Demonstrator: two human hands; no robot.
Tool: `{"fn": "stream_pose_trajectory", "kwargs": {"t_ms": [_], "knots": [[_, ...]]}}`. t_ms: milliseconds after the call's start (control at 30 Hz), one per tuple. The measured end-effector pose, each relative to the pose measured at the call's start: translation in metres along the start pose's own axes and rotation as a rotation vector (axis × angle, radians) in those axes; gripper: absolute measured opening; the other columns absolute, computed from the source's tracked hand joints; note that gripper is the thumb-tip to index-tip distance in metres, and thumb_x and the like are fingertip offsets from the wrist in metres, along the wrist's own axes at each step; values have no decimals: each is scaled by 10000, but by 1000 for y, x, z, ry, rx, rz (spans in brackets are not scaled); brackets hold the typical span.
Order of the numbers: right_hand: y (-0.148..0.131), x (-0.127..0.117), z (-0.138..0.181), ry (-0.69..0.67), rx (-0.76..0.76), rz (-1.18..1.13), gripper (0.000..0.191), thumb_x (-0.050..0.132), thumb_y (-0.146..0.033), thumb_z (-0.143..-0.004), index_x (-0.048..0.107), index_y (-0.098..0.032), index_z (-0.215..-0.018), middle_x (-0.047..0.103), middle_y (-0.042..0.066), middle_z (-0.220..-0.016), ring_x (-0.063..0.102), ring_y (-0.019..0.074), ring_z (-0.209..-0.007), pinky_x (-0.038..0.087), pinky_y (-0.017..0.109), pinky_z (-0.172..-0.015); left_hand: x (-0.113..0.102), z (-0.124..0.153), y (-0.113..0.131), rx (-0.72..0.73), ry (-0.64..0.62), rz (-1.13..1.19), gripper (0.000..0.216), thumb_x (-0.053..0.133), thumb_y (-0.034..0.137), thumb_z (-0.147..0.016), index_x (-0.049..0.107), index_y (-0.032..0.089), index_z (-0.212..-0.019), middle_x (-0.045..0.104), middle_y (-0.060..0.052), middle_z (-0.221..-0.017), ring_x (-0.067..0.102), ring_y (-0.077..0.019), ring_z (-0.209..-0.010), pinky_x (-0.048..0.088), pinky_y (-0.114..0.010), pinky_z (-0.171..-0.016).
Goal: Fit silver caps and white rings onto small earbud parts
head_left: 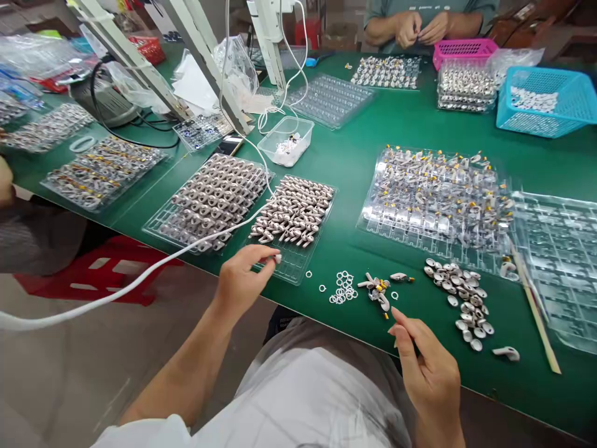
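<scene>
My left hand (245,274) is pinched shut on a small white part (278,257), held over the near, empty rows of a clear tray (293,264) partly filled with pale earbud-like parts (295,210). My right hand (426,358) hovers at the table's near edge, fingers loosely curled, thumb and forefinger together, nothing visible in them. Just beyond it lie a cluster of small white rings (343,290), a few assembled pieces with yellow bits (377,289), and a heap of white oval caps (464,302).
More filled trays (214,199) (441,193) cover the green table (364,155). A white cable (140,277) crosses the left trays. A clear tub (286,140), blue basket (545,99) and pink basket (461,48) stand farther back. Another person's hands (420,28) work opposite. A wooden stick (536,311) lies at right.
</scene>
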State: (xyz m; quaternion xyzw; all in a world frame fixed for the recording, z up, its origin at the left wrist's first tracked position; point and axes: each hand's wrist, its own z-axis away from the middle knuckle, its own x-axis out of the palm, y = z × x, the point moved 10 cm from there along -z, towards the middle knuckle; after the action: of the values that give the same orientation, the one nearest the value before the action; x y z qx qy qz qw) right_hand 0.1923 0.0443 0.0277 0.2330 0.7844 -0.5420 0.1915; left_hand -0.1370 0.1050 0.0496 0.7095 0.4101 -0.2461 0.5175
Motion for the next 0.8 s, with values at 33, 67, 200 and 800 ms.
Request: {"fn": "stream_pose_trajectory", "kwargs": {"t_ms": [33,67,200,800], "knots": [[-1,2,-1,6,-14,-6,441,573,-110,-879,624,-357,-1240,698,58,-808,682,225,-605,579,342,-502,1,-3,-13,-62,-34,-62,161,573,224,-874,714,204,-949,732,-47,-942,681,-164,-804,555,-281,-798],[-1,3,-2,13,-24,-10,439,570,-101,-880,629,-350,-1237,695,57,-802,679,219,-600,577,335,-500,0,-6,-24,-127,-48,-111,187,575,233,-859,708,202,-987,734,-45,-933,678,-165,-773,552,-281,-789],[2,6,-3,18,-29,-11,428,563,-89,-884,633,-332,-1229,692,61,-815,680,215,-614,577,334,-507,0,-14,-51,-307,-88,-217,239,606,275,-791,677,171,-994,729,-36,-823,670,-180,-686,534,-279,-713],[7,15,6,-9,-36,-24,271,535,-112,-916,656,-178,-1149,694,69,-868,655,170,-740,547,308,-651,18,-33,-32,-48,-127,-450,206,570,356,-863,698,206,-804,738,-61,-843,657,-231,-720,467,-304,-630]]}}
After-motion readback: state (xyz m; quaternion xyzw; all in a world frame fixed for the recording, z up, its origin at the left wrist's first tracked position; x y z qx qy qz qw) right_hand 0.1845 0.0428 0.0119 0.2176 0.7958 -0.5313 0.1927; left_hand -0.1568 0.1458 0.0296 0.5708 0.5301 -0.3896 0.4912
